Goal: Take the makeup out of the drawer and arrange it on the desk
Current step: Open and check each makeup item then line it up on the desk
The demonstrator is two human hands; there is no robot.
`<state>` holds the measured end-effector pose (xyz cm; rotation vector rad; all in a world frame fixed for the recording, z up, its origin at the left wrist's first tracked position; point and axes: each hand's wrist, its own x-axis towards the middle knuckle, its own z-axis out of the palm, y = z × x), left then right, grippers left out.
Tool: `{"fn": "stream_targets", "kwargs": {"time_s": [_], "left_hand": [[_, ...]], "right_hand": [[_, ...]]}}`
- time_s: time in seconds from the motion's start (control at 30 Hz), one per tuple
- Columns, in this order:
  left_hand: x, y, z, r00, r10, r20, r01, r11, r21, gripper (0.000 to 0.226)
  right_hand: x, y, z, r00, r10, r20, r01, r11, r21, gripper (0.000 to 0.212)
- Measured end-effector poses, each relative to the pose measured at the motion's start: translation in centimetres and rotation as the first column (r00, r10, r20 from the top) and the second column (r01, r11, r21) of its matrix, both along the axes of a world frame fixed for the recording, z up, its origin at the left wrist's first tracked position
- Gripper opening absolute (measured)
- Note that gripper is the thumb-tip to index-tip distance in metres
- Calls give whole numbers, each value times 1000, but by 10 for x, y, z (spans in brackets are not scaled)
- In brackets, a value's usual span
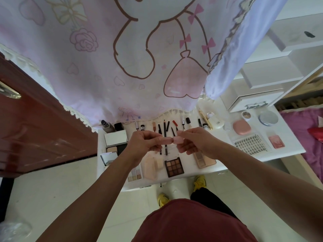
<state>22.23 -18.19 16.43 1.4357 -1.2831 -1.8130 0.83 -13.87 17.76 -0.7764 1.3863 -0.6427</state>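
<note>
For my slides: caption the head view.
Left hand and right hand pinch a pink makeup piece above the makeup-covered desk.

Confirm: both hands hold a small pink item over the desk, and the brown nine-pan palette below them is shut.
Not shut: the head view shows the nine-pan palette open, pans exposed. Left hand and right hand do hold the small pink item over the desk.

A single wide-angle head camera looked forward and steeply down. The white desk point(290, 137) lay close below it.

Bare forearms point(108, 186); maroon top point(188, 222), black trousers point(208, 199), 2 yellow shoes point(199, 183).
</note>
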Motion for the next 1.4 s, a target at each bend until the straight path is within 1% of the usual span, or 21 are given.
{"fn": "stream_targets", "kwargs": {"time_s": [0.1, 0.17, 0.23, 0.33, 0.43, 0.53, 0.63, 0.7, 0.77, 0.8, 0.93, 1.0, 1.03, 1.1, 1.2, 1.3, 1.4], "left_hand": [[0, 0, 0, 1000, -14, 3, 14, 1000, -4, 23], [0, 0, 1, 1000, -15, -2, 15, 1000, -3, 28], [-1, 0, 1, 1000, -10, -7, 10, 1000, -1, 35], [-1, 0, 0, 1000, -9, -5, 9, 1000, 1, 30], [-1, 0, -1, 1000, -18, 7, 18, 1000, -2, 28], [-2, 0, 1, 1000, -20, 7, 20, 1000, -5, 39], [-2, 0, 3, 1000, -30, 4, 30, 999, -12, 49], [-3, -1, 4, 1000, -29, 5, 29, 1000, -10, 44], [-2, -1, 3, 999, -32, 13, 32, 999, -9, 34], [-2, -1, 3, 999, -34, 16, 34, 999, -8, 33], [-2, 0, 3, 999, -29, 13, 29, 1000, -7, 40], [-2, 0, 2, 1000, -25, 6, 25, 1000, -5, 38], [-2, 0, 2, 1000, -22, 5, 22, 1000, -5, 39], [-1, 0, 1, 999, -35, 7, 36, 999, -8, 36], [0, 2, 2, 999, -47, 10, 48, 999, -12, 35], [0, 4, 3, 999, -35, 10, 35, 999, -22, 43], [-1, 4, 4, 999, -32, 0, 32, 999, -20, 44]], "right_hand": [[-3, 1, 0, 1000, 16, 7, -16, 999, -30, 24], [-4, 0, 0, 1000, 2, 31, -1, 999, -41, 23], [-3, 0, 0, 999, -4, 39, 5, 1000, -16, 23], [-1, 0, 1, 1000, 21, 2, -21, 999, 39, 30], [-3, 1, 2, 1000, 17, 21, -17, 1000, -4, 22], [-4, 0, 2, 999, 8, 41, -7, 1000, -26, 22], [-2, 0, 2, 999, 9, 43, -10, 1000, 20, 23], [-1, 0, 3, 1000, 14, 17, -14, 999, 47, 28], [-2, -1, 2, 1000, 3, 22, -3, 1000, 27, 25], [-2, -1, 2, 1000, -2, 29, 2, 1000, 8, 25], [-2, -1, 2, 999, -20, 46, 20, 1000, 0, 26], [-1, 0, 3, 999, -14, 41, 12, 999, 48, 26], [0, 0, 4, 1000, 0, 21, -2, 997, 74, 30], [0, 0, 4, 1000, 21, -3, -21, 996, 92, 32], [-1, 2, 3, 999, 15, 43, -17, 999, 37, 22], [-1, 3, 4, 998, -1, 64, 0, 1000, 14, 27], [1, 3, 3, 999, 16, 38, -18, 998, 53, 26]]}}
